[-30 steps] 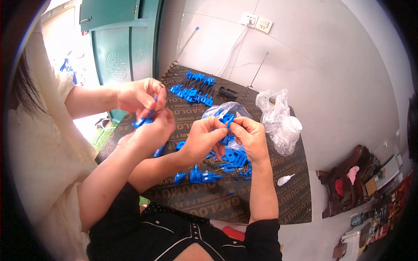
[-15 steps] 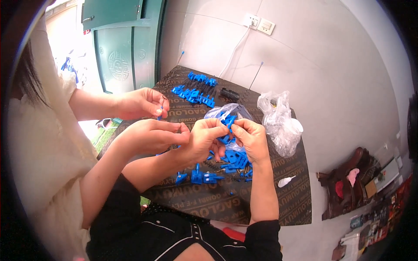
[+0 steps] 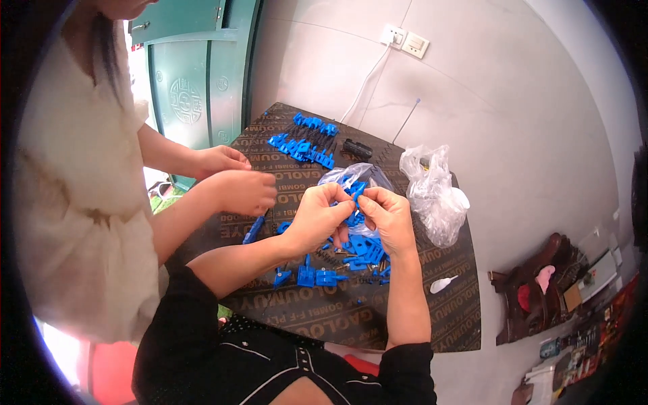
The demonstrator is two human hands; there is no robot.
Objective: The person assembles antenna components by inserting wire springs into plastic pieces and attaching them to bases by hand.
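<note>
My left hand [image 3: 318, 216] and my right hand [image 3: 388, 217] meet above the dark board [image 3: 445, 317], both pinching one small blue plastic part [image 3: 356, 192] between their fingertips. Under them lies a pile of blue plastic parts [image 3: 361, 251] with a few small metal springs. A clear bag with blue parts [image 3: 351, 177] sits just behind my hands. A co-worker in a cream top stands at the left, with both hands [image 3: 236, 182] closed together over the board's left edge; what they hold is hidden.
A row of assembled blue parts [image 3: 304, 143] lies at the board's far end beside a small black object [image 3: 356, 148]. A crumpled clear bag [image 3: 432, 192] lies to the right, a small white piece [image 3: 442, 285] near the right edge. A green door stands behind.
The co-worker's hands have drawn back to the left, away from mine, and come together. My hands stay close together on the blue part, raised slightly.
</note>
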